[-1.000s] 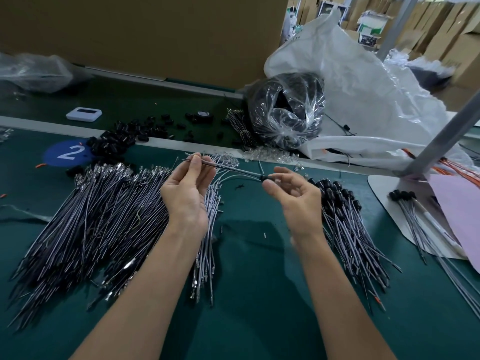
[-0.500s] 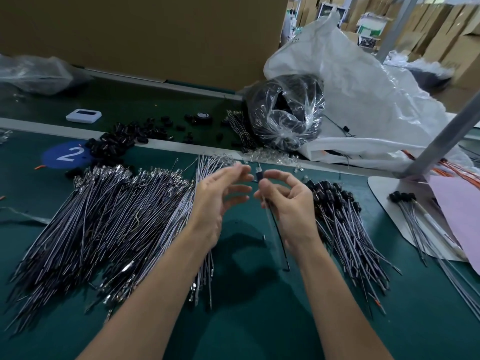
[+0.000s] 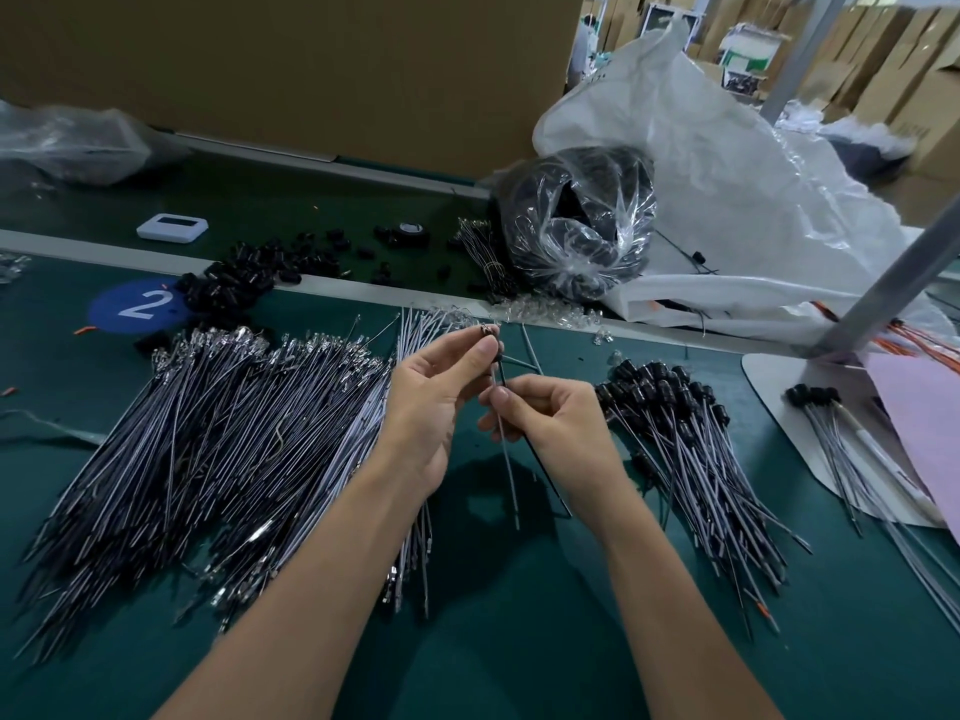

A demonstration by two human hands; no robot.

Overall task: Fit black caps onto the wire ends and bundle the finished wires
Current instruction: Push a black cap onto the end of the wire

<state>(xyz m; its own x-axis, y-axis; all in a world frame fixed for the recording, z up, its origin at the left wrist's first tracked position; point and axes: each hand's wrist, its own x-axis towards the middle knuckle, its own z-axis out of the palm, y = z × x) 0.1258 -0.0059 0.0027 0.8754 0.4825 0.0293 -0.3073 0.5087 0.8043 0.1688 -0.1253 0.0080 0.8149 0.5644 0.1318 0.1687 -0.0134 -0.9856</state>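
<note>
While left hand (image 3: 428,402) pinches the wire (image 3: 510,485) high, right hand (image 3: 563,426) pinches lower (wire upright).

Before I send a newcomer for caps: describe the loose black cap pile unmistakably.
Find the blue disc marked 2, far left on the green bench. The loose black caps lie heaped at its right edge. Unlike the capped wires farther right, these carry no wires.

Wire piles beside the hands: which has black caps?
The right pile: its far ends wear black caps. The big left pile shows only bare metal tips.
</note>
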